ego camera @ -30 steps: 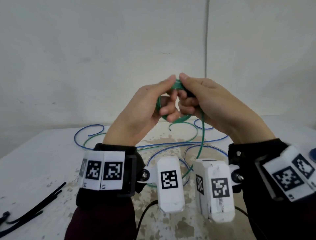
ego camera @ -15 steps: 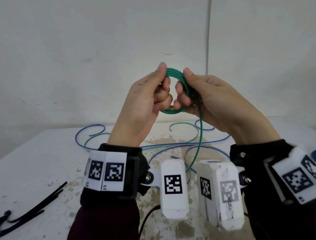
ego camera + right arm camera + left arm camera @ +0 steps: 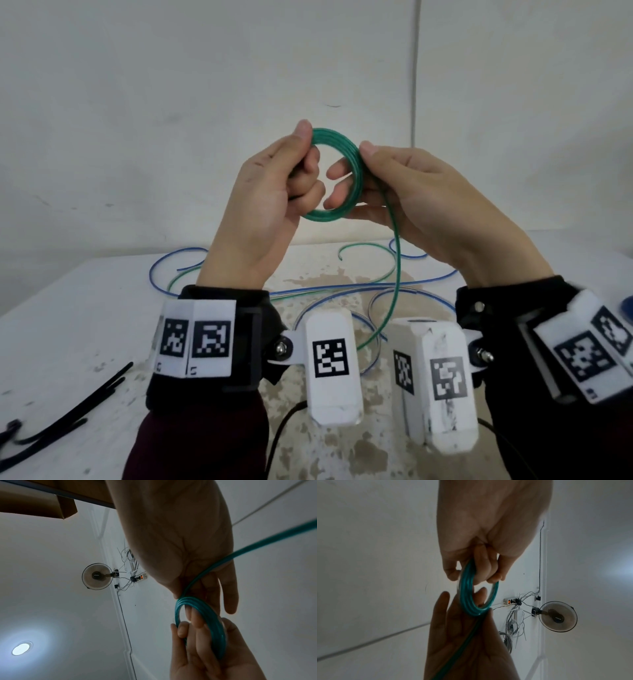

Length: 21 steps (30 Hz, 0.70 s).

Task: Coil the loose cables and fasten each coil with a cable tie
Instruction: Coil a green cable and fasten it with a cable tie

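Note:
I hold a small green cable coil (image 3: 346,150) up in front of the wall, above the table. My left hand (image 3: 274,192) pinches its left side between thumb and curled fingers, as the left wrist view shows around the green cable coil (image 3: 467,588). My right hand (image 3: 404,192) grips the right side, thumb on top and fingers through the ring. The coil's loose tail (image 3: 395,274) hangs from my right hand down to the table. In the right wrist view the green cable coil (image 3: 205,615) has several turns. Black cable ties (image 3: 61,421) lie at the table's front left.
Loose blue cables (image 3: 342,287) and another green cable (image 3: 370,246) sprawl over the white, stained table (image 3: 68,325) below my hands. A blue object (image 3: 627,305) shows at the right edge. A plain wall stands behind the table.
Both hands have risen and spread slightly apart. The coil, earlier hidden between the fingers, now shows as an open ring.

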Each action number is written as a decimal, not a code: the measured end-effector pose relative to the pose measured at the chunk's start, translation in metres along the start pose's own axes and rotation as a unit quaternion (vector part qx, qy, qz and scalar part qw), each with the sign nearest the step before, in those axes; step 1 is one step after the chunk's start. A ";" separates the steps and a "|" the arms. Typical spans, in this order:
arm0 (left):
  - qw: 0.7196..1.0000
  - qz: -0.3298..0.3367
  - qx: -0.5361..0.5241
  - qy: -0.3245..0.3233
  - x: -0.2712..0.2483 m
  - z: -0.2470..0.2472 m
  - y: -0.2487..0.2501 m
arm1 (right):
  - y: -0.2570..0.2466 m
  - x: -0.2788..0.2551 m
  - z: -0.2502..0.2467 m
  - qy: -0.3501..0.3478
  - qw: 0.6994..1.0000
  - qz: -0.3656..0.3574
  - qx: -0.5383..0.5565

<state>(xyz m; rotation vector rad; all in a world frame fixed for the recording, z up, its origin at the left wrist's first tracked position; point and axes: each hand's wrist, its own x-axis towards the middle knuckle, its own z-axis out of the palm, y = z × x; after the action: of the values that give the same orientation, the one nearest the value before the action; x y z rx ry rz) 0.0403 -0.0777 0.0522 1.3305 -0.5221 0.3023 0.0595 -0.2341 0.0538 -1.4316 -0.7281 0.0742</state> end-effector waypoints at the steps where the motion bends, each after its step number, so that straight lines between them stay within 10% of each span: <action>1: 1.000 -0.010 -0.008 -0.006 0.000 0.001 -0.001 | 0.001 0.001 0.000 0.000 1.000 -0.001 0.002; 11: 0.986 -0.091 0.096 -0.102 -0.003 0.002 -0.005 | 0.004 0.002 -0.001 0.009 0.993 0.001 -0.118; 21: 0.997 -0.053 0.028 -0.051 -0.002 0.008 -0.005 | 0.001 0.002 0.000 0.032 0.999 0.015 -0.017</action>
<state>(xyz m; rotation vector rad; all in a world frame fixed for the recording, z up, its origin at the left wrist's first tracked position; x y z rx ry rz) 0.0400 -0.0861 0.0485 1.4276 -0.5293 0.1638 0.0615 -0.2326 0.0535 -1.4710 -0.6586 0.0380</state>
